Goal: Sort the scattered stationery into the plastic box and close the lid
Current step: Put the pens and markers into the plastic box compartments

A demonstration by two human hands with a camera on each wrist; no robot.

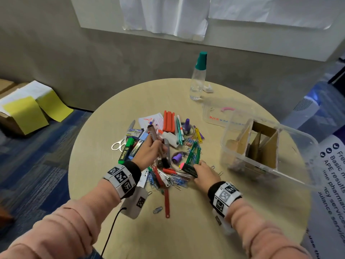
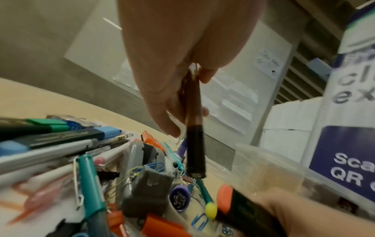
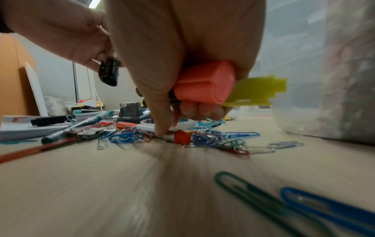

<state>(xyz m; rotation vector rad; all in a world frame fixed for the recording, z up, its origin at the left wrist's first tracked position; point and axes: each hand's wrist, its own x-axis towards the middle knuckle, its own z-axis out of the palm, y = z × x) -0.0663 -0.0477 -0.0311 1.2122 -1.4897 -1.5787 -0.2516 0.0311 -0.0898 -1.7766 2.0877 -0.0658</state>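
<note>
Stationery lies heaped in the middle of the round table (image 1: 186,232): pens, highlighters, scissors (image 1: 121,142), paper clips (image 1: 177,182). My left hand (image 1: 150,149) is raised over the heap and grips a brown pen (image 1: 152,131), whose dark end (image 2: 195,152) points down. My right hand (image 1: 202,173) holds a black highlighter with an orange cap (image 1: 188,169) low at the heap's near right edge. The orange cap (image 3: 205,85) shows under the fingers, and the thumb (image 3: 162,125) touches the clips. The clear plastic box (image 1: 224,144) with cardboard dividers stands open to the right, its lid (image 1: 218,116) lying behind it.
A clear bottle with a green cap (image 1: 198,75) stands at the table's far edge. A printed banner (image 1: 334,174) hangs close at the right. Loose paper clips (image 3: 263,202) lie on the near table. Boxes with yellow paper (image 1: 28,109) sit on the floor at the left.
</note>
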